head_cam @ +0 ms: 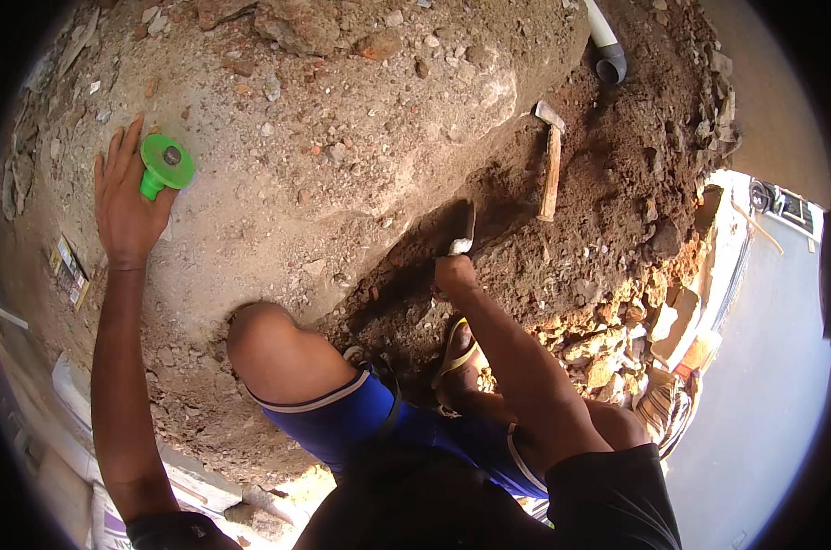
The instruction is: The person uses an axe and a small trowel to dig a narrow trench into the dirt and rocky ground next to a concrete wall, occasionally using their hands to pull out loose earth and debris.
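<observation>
My left hand (128,199) lies on the dusty ground with its fingers spread, at a green plastic hand guard (168,161) with a round metal end, probably of a chisel; whether the thumb grips it I cannot tell. My right hand (455,275) is closed around the handle of a trowel (461,240), whose blade stands nearly edge-on over the shaded trench (415,275). A hammer with a wooden handle (550,172) rests on the loose soil to the right of the trowel, its metal head against the trench's edge.
A pale pipe with a grey elbow (611,65) sticks out at the top right. Broken stones and rubble (611,344) lie along the right side, beside a pale wall (752,371). My knee rests by the trench, and a sandalled foot (460,347) stands below my right hand.
</observation>
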Action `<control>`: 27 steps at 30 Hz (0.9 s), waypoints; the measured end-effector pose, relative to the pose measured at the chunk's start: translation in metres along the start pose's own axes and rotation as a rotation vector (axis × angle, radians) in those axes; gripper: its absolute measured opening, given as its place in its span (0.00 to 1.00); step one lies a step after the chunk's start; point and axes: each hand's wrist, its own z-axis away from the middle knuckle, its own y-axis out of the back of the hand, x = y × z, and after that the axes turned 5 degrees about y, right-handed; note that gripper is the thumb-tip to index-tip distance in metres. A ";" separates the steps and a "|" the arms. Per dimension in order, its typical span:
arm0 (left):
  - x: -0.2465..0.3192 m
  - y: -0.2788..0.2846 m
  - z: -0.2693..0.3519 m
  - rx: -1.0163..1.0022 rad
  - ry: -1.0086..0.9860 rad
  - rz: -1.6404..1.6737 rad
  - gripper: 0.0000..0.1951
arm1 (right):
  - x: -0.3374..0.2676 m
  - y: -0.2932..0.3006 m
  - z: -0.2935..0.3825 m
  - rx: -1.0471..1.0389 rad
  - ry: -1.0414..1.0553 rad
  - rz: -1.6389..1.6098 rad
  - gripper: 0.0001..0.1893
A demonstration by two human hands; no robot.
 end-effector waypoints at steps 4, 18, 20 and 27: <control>-0.007 0.002 0.009 0.001 -0.016 0.023 0.31 | -0.052 -0.009 0.053 0.060 -0.343 -1.157 0.12; 0.001 -0.001 -0.004 -0.009 -0.037 0.072 0.30 | -0.012 -0.039 -0.039 0.486 -0.239 -1.124 0.18; 0.007 -0.003 -0.005 -0.010 -0.048 0.068 0.30 | 0.010 -0.052 -0.069 0.197 -0.258 -1.845 0.18; -0.002 0.002 0.002 -0.014 -0.030 0.049 0.30 | -0.014 -0.060 0.005 0.423 -0.094 -0.627 0.23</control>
